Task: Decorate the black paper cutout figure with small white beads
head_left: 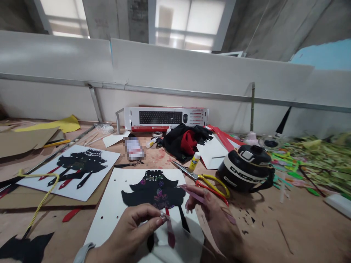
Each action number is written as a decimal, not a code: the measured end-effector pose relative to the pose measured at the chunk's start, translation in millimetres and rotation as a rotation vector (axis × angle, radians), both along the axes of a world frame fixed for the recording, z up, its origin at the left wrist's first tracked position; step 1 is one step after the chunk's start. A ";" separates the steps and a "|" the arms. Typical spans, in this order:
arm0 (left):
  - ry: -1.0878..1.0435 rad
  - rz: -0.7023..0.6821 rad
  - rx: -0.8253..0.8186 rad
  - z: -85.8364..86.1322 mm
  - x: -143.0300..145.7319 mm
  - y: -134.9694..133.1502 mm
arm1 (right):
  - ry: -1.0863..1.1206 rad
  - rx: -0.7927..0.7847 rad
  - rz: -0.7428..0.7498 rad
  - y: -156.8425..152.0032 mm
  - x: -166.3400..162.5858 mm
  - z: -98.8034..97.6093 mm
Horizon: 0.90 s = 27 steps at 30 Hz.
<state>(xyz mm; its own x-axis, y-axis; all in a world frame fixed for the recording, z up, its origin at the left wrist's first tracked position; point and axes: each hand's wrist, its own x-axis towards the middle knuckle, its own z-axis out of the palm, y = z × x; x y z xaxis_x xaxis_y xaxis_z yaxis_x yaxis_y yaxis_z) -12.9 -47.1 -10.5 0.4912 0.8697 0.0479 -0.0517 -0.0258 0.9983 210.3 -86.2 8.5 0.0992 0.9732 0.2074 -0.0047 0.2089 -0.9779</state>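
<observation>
My left hand (137, 226) is closed in a pinch on a small clear, shiny piece (163, 215), perhaps a bead; its exact kind is too small to tell. Pink tweezers (196, 193) lie in the closed fingers of my right hand (216, 215), their tip at the right edge of a black cut-out (153, 195). Pearl-like beads and pink and purple glittery patterns decorate this roof-shaped piece. Red and black strips hang below it, partly covered by my left hand. Underneath lies a white sheet (109, 197) with several small holes.
Yellow-and-red scissors (205, 181), a glue stick (194, 162) and a black jug (244, 168) stand or lie right of the sheet. A second decorated cut-out (82, 162) is at left. Behind are black-and-red cloth (178, 142) and a keyboard box (164, 118).
</observation>
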 end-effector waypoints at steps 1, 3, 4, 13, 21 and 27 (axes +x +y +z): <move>-0.018 0.017 -0.051 -0.6 1.3 0.5 | 0.063 0.003 0.036 -1.8 0.1 0.2; -0.062 0.034 -0.124 0.1 3.9 0.7 | 0.156 -0.033 0.108 -6.7 -1.0 -1.8; -0.078 0.039 -0.148 1.2 5.1 0.5 | 0.182 -0.064 0.132 -9.2 -1.7 -3.8; -0.085 0.053 -0.126 8.7 7.3 -4.1 | 0.179 -0.218 0.139 -14.4 -6.2 -13.6; -0.035 0.073 -0.057 10.1 6.4 -3.8 | 0.140 -0.171 0.158 -13.7 -10.9 -4.3; -0.053 0.073 -0.062 8.9 6.9 -4.2 | 0.200 -0.194 0.199 -13.1 -12.3 -3.0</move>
<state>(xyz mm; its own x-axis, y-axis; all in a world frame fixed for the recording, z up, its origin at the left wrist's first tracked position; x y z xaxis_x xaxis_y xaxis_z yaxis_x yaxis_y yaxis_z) -6.0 -51.3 -1.6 0.4247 0.9052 0.0171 -0.1050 0.0305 0.9940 198.0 -99.4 5.5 -0.0760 0.9970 0.0122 -0.2228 -0.0051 -0.9749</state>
